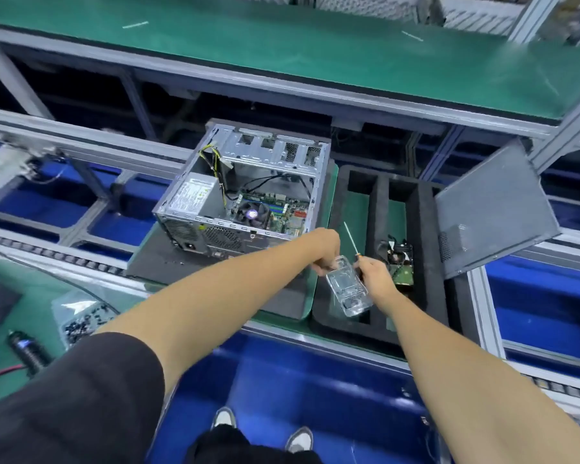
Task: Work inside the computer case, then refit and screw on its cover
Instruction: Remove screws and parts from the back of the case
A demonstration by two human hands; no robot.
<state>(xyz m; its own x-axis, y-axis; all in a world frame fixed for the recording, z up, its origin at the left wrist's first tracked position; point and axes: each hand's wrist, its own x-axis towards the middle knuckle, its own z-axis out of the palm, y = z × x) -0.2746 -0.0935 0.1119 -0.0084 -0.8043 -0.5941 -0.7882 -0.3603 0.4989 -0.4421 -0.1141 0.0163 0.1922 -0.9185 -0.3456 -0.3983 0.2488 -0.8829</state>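
**benchrat:** Dead centre of the head view sat the computer case [245, 192], lying on its side on a dark mat [215, 283] with the open face up. Its cover [496, 209] was off, propped tilted at about 3 o'clock from the case, against the far right end of the black foam tray [379, 202]. So the refit clearly wasn't done yet.

**solderjoe:** What were the hands doing?

**benchrat:** Both were over the tray's near end, at roughly 5 o'clock from the case. The left hand [325, 252] had its fingers curled on the top of a clear plastic box [349, 286]. The right hand [377, 277] was wrapped round the handle of a thin screwdriver [350, 239], shaft pointing up towards 11 o'clock, and it also touched the box's side.

**solderjoe:** Screw box, you reckon?

**benchrat:** My guess, but I couldn't make out the contents. If it was, I'd say hold it level and open it low over the tray, so anything dropped lands on foam rather than inside the case.

**solderjoe:** How'd the case look?

**benchrat:** Bare silver chassis, power supply at its 9 o'clock side, yellow and black cables looping down to the board, round cooler fan near the front edge. A hard drive [399, 262] lay in a tray slot just right of the hands.
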